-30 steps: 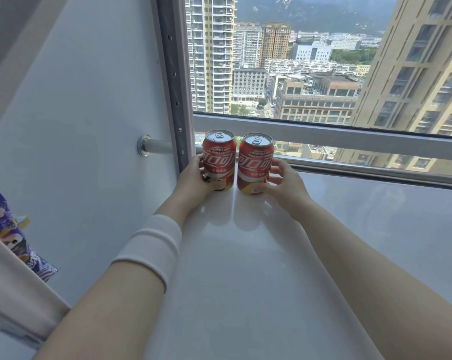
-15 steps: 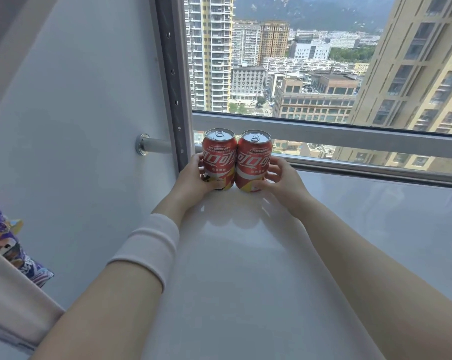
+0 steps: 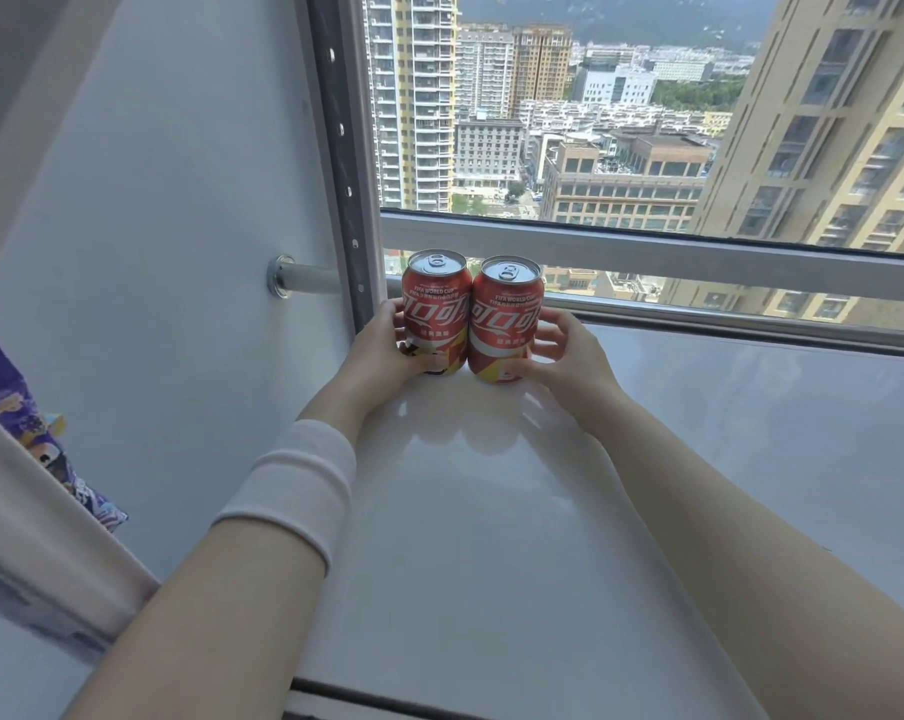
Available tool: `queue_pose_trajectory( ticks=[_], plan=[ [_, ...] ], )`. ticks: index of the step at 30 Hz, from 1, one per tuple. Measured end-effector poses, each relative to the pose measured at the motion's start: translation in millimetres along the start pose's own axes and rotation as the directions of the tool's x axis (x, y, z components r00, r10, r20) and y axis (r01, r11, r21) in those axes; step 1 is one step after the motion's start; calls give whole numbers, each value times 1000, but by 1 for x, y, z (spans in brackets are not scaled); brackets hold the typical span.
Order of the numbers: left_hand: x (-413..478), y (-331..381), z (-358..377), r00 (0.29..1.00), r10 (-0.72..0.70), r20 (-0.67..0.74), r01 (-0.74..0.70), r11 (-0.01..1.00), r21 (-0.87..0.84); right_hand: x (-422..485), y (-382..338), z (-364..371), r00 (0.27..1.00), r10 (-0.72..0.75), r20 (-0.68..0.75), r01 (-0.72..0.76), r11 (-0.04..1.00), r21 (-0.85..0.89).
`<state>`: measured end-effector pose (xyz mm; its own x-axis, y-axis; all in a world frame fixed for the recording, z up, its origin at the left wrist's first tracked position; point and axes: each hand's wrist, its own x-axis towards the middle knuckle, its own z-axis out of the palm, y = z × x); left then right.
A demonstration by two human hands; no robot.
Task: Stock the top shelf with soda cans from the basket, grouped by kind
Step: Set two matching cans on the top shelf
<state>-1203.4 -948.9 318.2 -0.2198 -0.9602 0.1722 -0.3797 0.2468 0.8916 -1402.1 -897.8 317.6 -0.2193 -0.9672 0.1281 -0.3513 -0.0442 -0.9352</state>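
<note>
Two red cola cans stand upright and touching at the back left corner of the white top shelf [image 3: 491, 537]. My left hand [image 3: 382, 356] grips the left can [image 3: 436, 309], fingers curled round its left side and thumb across its base. My right hand [image 3: 564, 361] holds the right can [image 3: 507, 317] from the right, fingers curled round its side. Both cans rest on the shelf just in front of the window rail. The basket is out of view.
A perforated grey upright post [image 3: 343, 163] and a metal rod [image 3: 304, 278] stand just left of the cans. A window rail [image 3: 699, 252] runs behind them. The white side panel [image 3: 169, 226] closes the left. A purple printed bag [image 3: 29, 423] shows at far left.
The two cans were pushed together until they touch and slid slightly back toward the window rail. Both hands stay on them.
</note>
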Motion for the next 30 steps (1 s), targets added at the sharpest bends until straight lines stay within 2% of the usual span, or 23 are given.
queue_pose_trajectory(
  ticks=[13, 22, 30],
  plan=[
    [-24, 4, -4, 999, 32, 26, -31, 999, -11, -17, -2, 0, 999, 22, 24, -22, 999, 27],
    [-25, 1, 0, 999, -1, 54, 4, 999, -45, -19, 1, 2, 1000, -1, 8, 1, 1000, -13],
    [-40, 6, 8, 1000, 0, 0, 0, 999, -41, -35, 3, 6, 1000, 23, 20, -21, 996, -88]
  ],
)
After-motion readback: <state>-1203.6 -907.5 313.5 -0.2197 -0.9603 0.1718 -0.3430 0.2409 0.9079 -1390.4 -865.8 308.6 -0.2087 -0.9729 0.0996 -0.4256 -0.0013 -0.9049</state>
